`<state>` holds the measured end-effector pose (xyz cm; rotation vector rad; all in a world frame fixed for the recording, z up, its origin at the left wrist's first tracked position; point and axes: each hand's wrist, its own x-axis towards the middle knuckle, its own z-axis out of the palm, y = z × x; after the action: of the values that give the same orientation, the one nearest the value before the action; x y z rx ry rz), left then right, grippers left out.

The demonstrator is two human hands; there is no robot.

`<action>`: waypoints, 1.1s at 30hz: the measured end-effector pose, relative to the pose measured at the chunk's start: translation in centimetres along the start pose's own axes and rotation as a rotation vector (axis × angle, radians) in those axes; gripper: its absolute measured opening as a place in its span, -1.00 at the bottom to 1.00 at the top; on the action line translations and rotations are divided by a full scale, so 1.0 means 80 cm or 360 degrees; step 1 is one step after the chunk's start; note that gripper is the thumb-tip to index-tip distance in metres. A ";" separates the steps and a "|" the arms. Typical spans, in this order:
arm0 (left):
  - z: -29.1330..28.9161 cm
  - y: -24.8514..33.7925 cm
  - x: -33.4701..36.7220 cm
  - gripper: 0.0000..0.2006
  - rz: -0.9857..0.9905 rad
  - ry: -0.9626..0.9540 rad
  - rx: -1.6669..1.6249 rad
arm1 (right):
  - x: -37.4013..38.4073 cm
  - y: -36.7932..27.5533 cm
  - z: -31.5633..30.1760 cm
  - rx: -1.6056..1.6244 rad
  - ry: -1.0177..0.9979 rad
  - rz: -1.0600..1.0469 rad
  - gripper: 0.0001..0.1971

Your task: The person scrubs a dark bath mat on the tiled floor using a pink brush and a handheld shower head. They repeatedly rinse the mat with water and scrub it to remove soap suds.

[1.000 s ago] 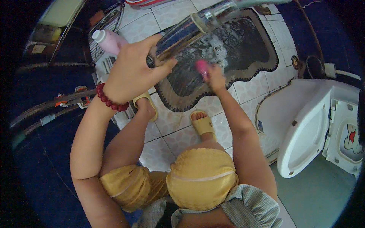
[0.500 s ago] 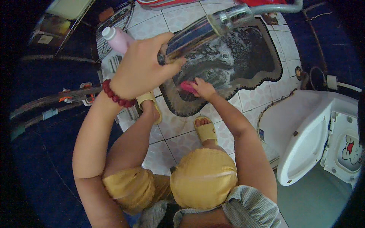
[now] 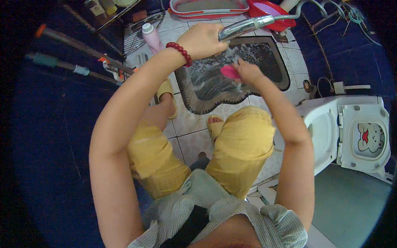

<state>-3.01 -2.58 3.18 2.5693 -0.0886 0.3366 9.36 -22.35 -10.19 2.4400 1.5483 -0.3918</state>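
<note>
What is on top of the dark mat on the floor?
White suds lie on the dark mat, with the right hand holding a pink object over it. Whatever lies directly beneath that hand is hidden.

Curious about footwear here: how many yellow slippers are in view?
2: a left slipper, left of the dark mat, and a right slipper below it, both worn.
</note>
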 end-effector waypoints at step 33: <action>0.064 -0.185 -0.038 -0.70 -0.0181 -0.0026 -0.0261 | 0.166 -0.216 0.297 0.0876 0.0496 0.0207 -0.34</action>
<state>-2.91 7.29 -9.34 2.4034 0.0232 0.2544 -3.38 -11.69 -37.81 3.1343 1.5380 -0.4843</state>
